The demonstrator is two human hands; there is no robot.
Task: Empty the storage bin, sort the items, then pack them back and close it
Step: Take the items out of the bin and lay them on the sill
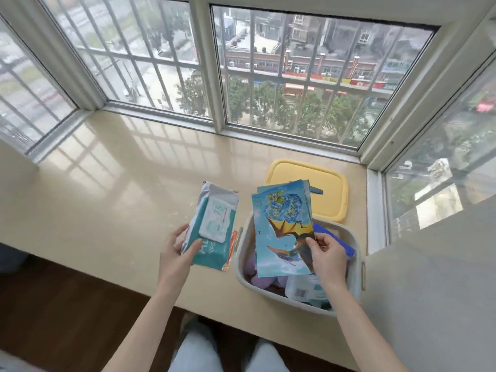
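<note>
Above the grey bin [357, 253], the right hand [326, 255] pinches blue picture cards [281, 226]; left of it, the left hand [177, 251] grips a wipes pack [212, 224]; behind lies the yellow lid [327, 183].

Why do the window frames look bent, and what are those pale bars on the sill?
Head view: the wide-angle lens bows the window frames; their reflection shows as pale bars on the glossy sill; wipes and booklet look sharp.
</note>
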